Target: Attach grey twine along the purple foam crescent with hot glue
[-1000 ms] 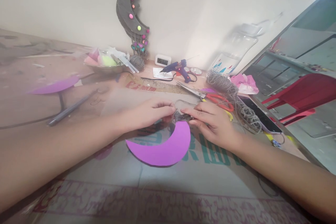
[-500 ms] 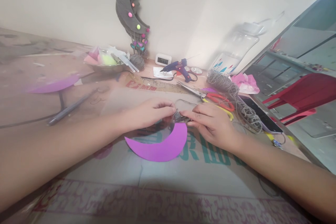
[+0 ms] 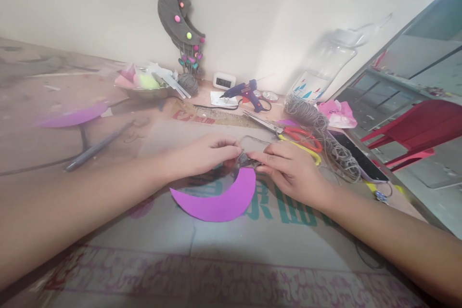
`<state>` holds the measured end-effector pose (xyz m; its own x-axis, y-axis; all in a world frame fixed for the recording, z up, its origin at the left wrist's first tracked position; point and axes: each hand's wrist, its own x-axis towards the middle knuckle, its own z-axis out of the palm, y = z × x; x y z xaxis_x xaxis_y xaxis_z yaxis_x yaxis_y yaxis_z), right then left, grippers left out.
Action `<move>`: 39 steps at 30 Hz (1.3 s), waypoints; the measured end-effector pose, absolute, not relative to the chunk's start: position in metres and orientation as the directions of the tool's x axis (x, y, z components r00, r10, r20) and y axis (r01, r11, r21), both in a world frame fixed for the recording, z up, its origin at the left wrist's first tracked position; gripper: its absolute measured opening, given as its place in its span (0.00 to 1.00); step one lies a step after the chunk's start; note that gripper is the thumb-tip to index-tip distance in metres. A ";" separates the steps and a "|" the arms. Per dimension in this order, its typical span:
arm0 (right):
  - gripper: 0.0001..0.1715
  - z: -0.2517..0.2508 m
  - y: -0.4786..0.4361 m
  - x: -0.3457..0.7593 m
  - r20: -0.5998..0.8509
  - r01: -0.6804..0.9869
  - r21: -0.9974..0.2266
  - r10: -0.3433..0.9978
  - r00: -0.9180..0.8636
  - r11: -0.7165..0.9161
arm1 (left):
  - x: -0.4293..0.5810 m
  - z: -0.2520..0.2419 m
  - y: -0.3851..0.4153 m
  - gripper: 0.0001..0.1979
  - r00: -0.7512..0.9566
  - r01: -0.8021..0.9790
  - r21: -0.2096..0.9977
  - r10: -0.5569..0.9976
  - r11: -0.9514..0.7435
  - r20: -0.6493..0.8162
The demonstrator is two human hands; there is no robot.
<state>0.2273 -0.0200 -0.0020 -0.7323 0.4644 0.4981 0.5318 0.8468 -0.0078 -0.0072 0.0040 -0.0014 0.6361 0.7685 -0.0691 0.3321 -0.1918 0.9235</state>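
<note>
A purple crescent [image 3: 220,204] lies over the printed cardboard, its upper end wrapped in grey yarn [image 3: 245,160]. At that wrapped end, my left hand [image 3: 212,153] is closed, thumb and forefinger pinching the yarn. My right hand [image 3: 288,168] is closed on the same end from the other side, its fingertips pressed on the wrapped part of the crescent. A loose strand of yarn loops up between the hands. Just beyond my right hand lie scissors [image 3: 301,139] with red and yellow handles. The crescent's tip is hidden by yarn and fingers.
A skein of grey yarn [image 3: 325,137] lies beside a phone [image 3: 357,156] at the right. Behind are a blue glue gun [image 3: 242,92], a small clock [image 3: 224,81] and a clear bottle [image 3: 325,65]. A decorated grey crescent [image 3: 173,14] hangs on the wall. At left are a bowl [image 3: 142,92] and a pen [image 3: 101,147].
The view has shifted very slightly. Both hands stay closed at the wrapped end of the crescent, with hardly any visible movement.
</note>
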 end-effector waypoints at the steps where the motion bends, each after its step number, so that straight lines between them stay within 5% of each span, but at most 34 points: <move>1: 0.16 -0.002 -0.020 0.227 0.497 0.531 -0.006 0.463 -0.734 0.847 | -0.007 -0.001 0.004 0.16 0.638 0.332 0.923 0.767 -0.193 -0.069; 22: 0.19 -0.002 -0.020 0.230 0.556 0.551 -0.077 0.494 -0.668 0.831 | -0.007 0.000 0.002 0.15 0.650 0.310 0.932 0.758 -0.190 -0.062; 39: 0.16 -0.001 -0.019 0.230 0.512 0.553 -0.013 0.480 -0.712 0.833 | -0.009 -0.003 0.004 0.16 0.647 0.259 0.956 0.759 -0.137 -0.066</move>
<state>0.2301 -0.0191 -0.0011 -0.7120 0.4802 0.5124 0.5527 0.8333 -0.0129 -0.0094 0.0041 -0.0031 0.6474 0.7593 -0.0661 0.2588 -0.1374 0.9561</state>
